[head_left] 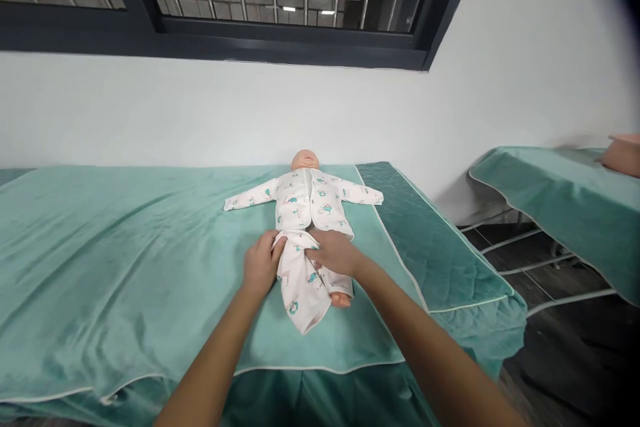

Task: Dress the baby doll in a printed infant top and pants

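Note:
A baby doll point(305, 160) lies on its back on the green bed cover, its head toward the wall. It wears a white printed jacket point(327, 203), with both sleeves stretched out sideways. White printed baby pants point(303, 290) are over its lower body. A bare foot point(341, 300) pokes out of the right pant leg, while the left one ends in a loose point of cloth. My left hand point(261, 259) grips the left side of the waistband between thumb and fingers. Bunched cloth near the waist is pinched by my right hand point(336, 252), which partly covers the pants.
The green bed cover point(125, 267) has folds at left and a white-piped front edge. A darker quilted layer point(425, 240) shows at right. Beyond a gap with metal frame bars point(570, 303) stands another green-covered bed point(560, 193). Behind are a white wall and a barred window.

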Motion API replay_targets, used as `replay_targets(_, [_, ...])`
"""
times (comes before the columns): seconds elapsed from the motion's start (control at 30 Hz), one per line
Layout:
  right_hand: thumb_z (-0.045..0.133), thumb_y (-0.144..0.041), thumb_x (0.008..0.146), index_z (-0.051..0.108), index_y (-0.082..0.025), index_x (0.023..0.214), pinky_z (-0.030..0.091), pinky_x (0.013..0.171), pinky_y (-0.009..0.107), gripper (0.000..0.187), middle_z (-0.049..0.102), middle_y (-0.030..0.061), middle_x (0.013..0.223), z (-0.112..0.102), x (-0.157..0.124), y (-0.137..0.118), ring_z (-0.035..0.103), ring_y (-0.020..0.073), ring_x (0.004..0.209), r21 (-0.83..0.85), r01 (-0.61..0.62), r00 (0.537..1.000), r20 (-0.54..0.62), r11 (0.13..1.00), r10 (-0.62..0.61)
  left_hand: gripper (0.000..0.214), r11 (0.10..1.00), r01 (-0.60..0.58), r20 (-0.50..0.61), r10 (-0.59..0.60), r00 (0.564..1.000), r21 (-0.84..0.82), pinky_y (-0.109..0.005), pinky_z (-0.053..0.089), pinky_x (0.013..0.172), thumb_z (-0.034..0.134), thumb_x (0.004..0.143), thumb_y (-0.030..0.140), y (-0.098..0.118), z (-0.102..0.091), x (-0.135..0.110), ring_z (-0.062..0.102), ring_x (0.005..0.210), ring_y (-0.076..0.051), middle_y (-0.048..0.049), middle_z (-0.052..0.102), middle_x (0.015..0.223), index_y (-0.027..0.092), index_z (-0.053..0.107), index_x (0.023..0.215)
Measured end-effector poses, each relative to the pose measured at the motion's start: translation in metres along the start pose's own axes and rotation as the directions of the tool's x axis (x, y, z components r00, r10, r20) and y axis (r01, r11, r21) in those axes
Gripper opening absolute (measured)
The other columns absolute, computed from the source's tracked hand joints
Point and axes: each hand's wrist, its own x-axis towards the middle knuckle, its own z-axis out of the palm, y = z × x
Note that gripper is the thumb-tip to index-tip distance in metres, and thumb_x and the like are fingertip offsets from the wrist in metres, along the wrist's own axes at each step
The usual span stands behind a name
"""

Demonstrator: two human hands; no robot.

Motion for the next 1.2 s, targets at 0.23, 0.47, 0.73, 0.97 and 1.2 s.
replay_targets(0.23, [0.048,-0.018,0.085,0.057,-0.021,0.084,0.031,0.062,0.025,0.009,0.065,0.0007,0.070,0.010,0.005,-0.002,0.060,0.0172,0.071,0.067,-0.110,0.985,-0.124,0.992,0.117,0.032,0.915,0.326,0.104,-0.310,0.945,-0.239,-0.028,0.043,0.069,0.046,0.093,0.053,0.020,-0.015,-0.060,0.055,0.074,-0.017,0.0003,0.059,0.081,0.022,0.052,0.096])
replay_targets(0.47, [0.046,-0.020,0.084,0.052,-0.023,0.080,0.032,0.062,0.025,0.008,0.063,-0.0016,0.063,0.012,0.000,-0.001,0.059,0.0167,0.065,0.152,-0.150,0.977,-0.128,0.977,0.170,0.025,0.877,0.349,0.177,-0.306,0.936,-0.330,-0.027,0.041,0.065,0.045,0.094,0.049,0.034,-0.007,-0.076,0.053,0.070,-0.016,0.0028,0.057,0.075,0.024,0.050,0.094])
replay_targets(0.73, [0.048,-0.024,0.087,0.052,-0.023,0.092,0.037,0.067,0.024,0.006,0.061,-0.0060,0.052,0.012,-0.004,0.005,0.065,0.0166,0.068,0.326,-0.189,0.975,-0.048,0.926,0.216,0.020,0.954,0.293,0.046,-0.290,0.956,-0.066,-0.030,0.042,0.067,0.041,0.097,0.040,0.028,-0.004,-0.042,0.063,0.082,-0.021,-0.0041,0.067,0.093,0.022,0.049,0.101])
replay_targets(0.97, [0.045,-0.030,0.092,0.049,-0.024,0.091,0.036,0.064,0.025,0.007,0.062,-0.0047,0.055,0.015,-0.004,0.006,0.064,0.0177,0.068,0.315,-0.190,0.976,-0.047,0.930,0.215,0.024,0.961,0.150,0.006,-0.156,0.988,0.234,-0.031,0.041,0.066,0.038,0.098,0.036,0.020,0.004,-0.029,0.066,0.087,-0.025,-0.0100,0.069,0.099,0.019,0.052,0.108])
replay_targets(1.2, [0.038,-0.035,0.096,0.053,-0.022,0.103,0.031,0.061,0.029,0.021,0.068,0.0064,0.084,0.029,-0.003,-0.007,0.064,0.0238,0.078,-0.016,-0.270,0.942,-0.210,0.963,0.261,0.026,0.984,0.175,-0.017,-0.174,0.985,0.038,-0.031,0.043,0.067,0.042,0.096,0.041,0.014,0.004,-0.036,0.066,0.082,-0.023,-0.0071,0.070,0.094,0.021,0.056,0.103])
